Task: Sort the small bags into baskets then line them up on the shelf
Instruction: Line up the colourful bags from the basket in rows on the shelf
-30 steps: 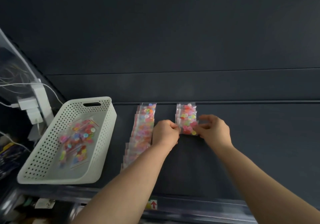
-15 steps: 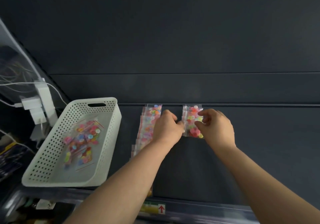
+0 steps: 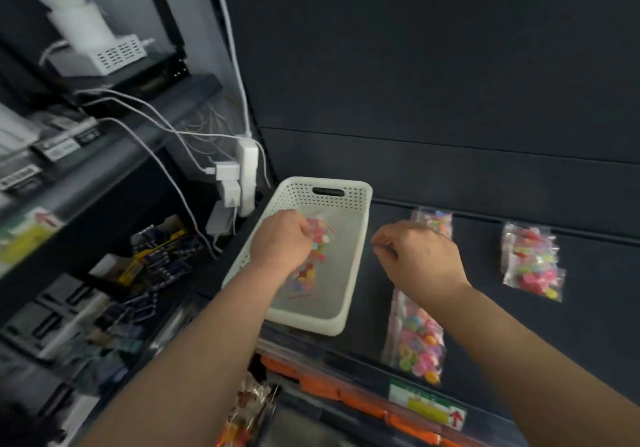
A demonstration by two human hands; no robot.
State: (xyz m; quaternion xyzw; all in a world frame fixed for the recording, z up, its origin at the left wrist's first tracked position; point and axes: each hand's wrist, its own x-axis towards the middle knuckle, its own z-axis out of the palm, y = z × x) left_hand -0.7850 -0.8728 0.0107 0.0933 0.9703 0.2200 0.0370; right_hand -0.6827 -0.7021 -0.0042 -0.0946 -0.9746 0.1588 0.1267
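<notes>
- Dark shelf, dark back panel; white power strip with chargers off to the left.
- White basket holds small bead bags. My left hand curls over them, too blurry to tell if it grips.
- My right hand is clenched on nothing visible, above the shelf row; another pile sits right.
- Edge tag: red arrow, text unreadable.

A white perforated basket stands at the left end of the dark shelf. A few clear bags of colourful pieces lie flat in it. Just right of the basket, a row of overlapping bags runs front to back. Further right, well apart, lies a short stack.
</notes>
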